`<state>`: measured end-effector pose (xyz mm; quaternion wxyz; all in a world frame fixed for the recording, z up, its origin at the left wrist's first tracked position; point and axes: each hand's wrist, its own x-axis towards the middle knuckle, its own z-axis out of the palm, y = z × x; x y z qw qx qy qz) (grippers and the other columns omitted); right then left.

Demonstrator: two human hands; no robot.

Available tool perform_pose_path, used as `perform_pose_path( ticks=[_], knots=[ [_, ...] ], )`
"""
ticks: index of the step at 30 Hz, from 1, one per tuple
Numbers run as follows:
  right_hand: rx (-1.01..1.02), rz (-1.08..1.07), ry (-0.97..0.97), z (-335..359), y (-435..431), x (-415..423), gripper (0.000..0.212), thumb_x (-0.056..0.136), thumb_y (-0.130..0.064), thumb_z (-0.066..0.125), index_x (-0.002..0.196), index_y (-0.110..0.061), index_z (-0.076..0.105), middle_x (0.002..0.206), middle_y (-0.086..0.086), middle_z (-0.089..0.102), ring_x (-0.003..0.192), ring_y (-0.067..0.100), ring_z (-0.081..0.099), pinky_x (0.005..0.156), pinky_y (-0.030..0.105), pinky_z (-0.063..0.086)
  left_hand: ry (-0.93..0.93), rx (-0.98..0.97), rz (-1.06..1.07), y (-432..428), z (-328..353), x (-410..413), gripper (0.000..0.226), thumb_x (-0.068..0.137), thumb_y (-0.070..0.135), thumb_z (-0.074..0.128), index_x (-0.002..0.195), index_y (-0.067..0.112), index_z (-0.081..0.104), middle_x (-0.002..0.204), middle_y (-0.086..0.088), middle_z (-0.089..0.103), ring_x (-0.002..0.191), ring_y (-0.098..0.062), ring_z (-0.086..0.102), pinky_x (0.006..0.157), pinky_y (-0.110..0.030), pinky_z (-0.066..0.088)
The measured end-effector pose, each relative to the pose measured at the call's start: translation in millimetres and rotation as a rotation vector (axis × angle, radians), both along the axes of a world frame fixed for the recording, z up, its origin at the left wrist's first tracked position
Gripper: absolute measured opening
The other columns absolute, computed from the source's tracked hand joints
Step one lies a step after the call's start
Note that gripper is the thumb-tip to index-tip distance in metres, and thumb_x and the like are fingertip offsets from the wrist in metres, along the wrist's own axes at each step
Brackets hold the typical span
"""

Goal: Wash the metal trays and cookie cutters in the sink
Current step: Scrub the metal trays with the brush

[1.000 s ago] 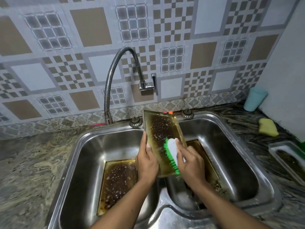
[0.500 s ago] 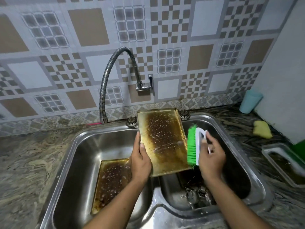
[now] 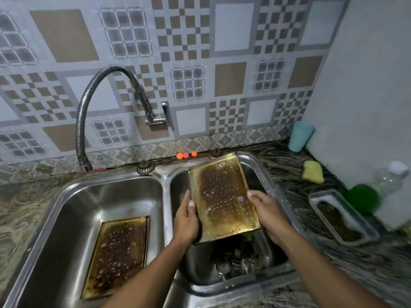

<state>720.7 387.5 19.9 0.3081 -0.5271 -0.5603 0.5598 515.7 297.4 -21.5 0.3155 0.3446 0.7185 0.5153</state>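
Note:
Both hands hold a greasy, brown-stained metal tray (image 3: pixel 222 196) tilted above the right sink basin (image 3: pixel 262 174). My left hand (image 3: pixel 186 218) grips its left edge, thumb on the face. My right hand (image 3: pixel 264 210) grips its right edge. A second stained tray (image 3: pixel 115 256) lies flat in the left basin (image 3: pixel 89 196). Cookie cutters (image 3: pixel 233 261) lie in a dark heap at the bottom of the right basin. A bit of the green brush (image 3: pixel 248 235) shows just under the held tray's lower edge.
The flexible tap (image 3: pixel 106 85) arches over the divider, no water running. On the right counter lie a yellow sponge (image 3: pixel 312 172), a teal cup (image 3: pixel 299 135), another dirty tray (image 3: pixel 342 218), and a green bottle (image 3: pixel 362 201) beside a clear bottle (image 3: pixel 389 178).
My right hand let go of the green brush and took the tray's right edge. The tray moved right, from over the divider to over the right basin.

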Motion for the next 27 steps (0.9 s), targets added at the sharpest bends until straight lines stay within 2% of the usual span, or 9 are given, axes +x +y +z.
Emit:
perform_pose_path(
  ticks=[5,8,10,12,15,18,21,23,27],
  knots=[
    [0.334,-0.004,-0.175,8.3,0.9,21.7,0.014,0.101,-0.035,0.052,0.103,-0.031,0.064,0.091,-0.013,0.07,0.088,0.008,0.068,0.072,0.029,0.054,-0.206,-0.153,-0.172,31.5,15.3,44.2,0.071,0.094,0.074,0.033,0.157,0.048,0.012,0.167,0.003,0.02,0.153,-0.027,0.021,0.123,-0.057,0.021],
    [0.629,0.115,-0.465,1.1,-2.4,29.8,0.028,0.097,-0.048,0.046,0.114,-0.033,0.061,0.104,-0.01,0.065,0.091,0.012,0.064,0.073,0.032,0.051,-0.368,-0.027,-0.183,53.3,32.3,73.3,0.094,0.073,0.091,0.049,0.154,0.054,0.019,0.163,0.007,0.03,0.149,-0.024,0.033,0.118,-0.056,0.033],
    [0.728,0.19,-0.57,-1.8,-6.9,32.5,0.029,0.097,-0.045,0.045,0.12,-0.032,0.059,0.112,-0.006,0.061,0.092,0.018,0.064,0.071,0.032,0.049,-0.427,0.021,-0.167,65.4,41.0,87.6,0.088,0.076,0.085,0.057,0.151,0.051,0.028,0.153,0.004,0.047,0.135,-0.022,0.052,0.111,-0.052,0.044],
    [0.773,0.248,-0.623,-3.6,-9.9,35.2,0.032,0.095,-0.042,0.045,0.124,-0.032,0.055,0.117,-0.004,0.056,0.092,0.022,0.064,0.072,0.034,0.05,-0.373,0.053,-0.095,71.8,45.1,99.7,0.069,0.09,0.063,0.06,0.149,0.036,0.036,0.131,-0.004,0.066,0.112,-0.02,0.069,0.099,-0.048,0.055],
    [0.626,0.25,-0.478,-10.4,-4.4,42.6,0.03,0.093,-0.037,0.058,0.123,-0.033,0.06,0.12,-0.005,0.055,0.101,0.018,0.062,0.08,0.031,0.049,-0.218,0.037,0.064,75.7,37.8,110.2,0.033,0.103,0.029,0.054,0.133,0.019,0.049,0.108,-0.009,0.072,0.093,-0.021,0.072,0.085,-0.038,0.059],
    [0.443,0.058,-0.229,-11.3,14.4,61.3,0.02,0.093,-0.022,0.065,0.11,-0.032,0.066,0.114,-0.007,0.065,0.106,0.013,0.062,0.084,0.026,0.048,-0.065,0.026,0.139,73.8,27.0,111.4,0.048,0.103,0.016,0.051,0.149,0.023,0.038,0.134,-0.006,0.063,0.121,-0.024,0.061,0.103,-0.035,0.047],
    [0.428,-0.135,-0.226,-7.6,41.5,102.3,0.023,0.094,-0.016,0.063,0.112,-0.03,0.062,0.113,0.0,0.068,0.101,0.021,0.063,0.081,0.034,0.052,0.005,0.071,0.082,72.3,23.5,116.7,0.066,0.105,0.015,0.049,0.161,0.027,0.016,0.16,0.006,0.034,0.146,-0.012,0.032,0.116,-0.026,0.028],
    [0.433,-0.248,-0.279,-4.8,58.8,136.3,0.024,0.093,-0.018,0.062,0.115,-0.028,0.061,0.108,0.004,0.069,0.094,0.026,0.064,0.075,0.039,0.054,0.031,0.125,0.036,71.8,21.6,121.1,0.065,0.106,0.013,0.046,0.161,0.032,0.016,0.163,0.011,0.026,0.147,-0.004,0.025,0.118,-0.025,0.024],
    [0.424,-0.39,-0.367,-12.4,76.0,194.8,0.025,0.092,-0.016,0.064,0.116,-0.023,0.066,0.112,0.008,0.07,0.097,0.031,0.064,0.077,0.033,0.05,0.068,0.152,0.01,71.5,16.2,129.0,0.057,0.107,0.015,0.043,0.158,0.035,0.027,0.156,0.01,0.041,0.142,-0.003,0.037,0.11,-0.017,0.032]
  ],
)
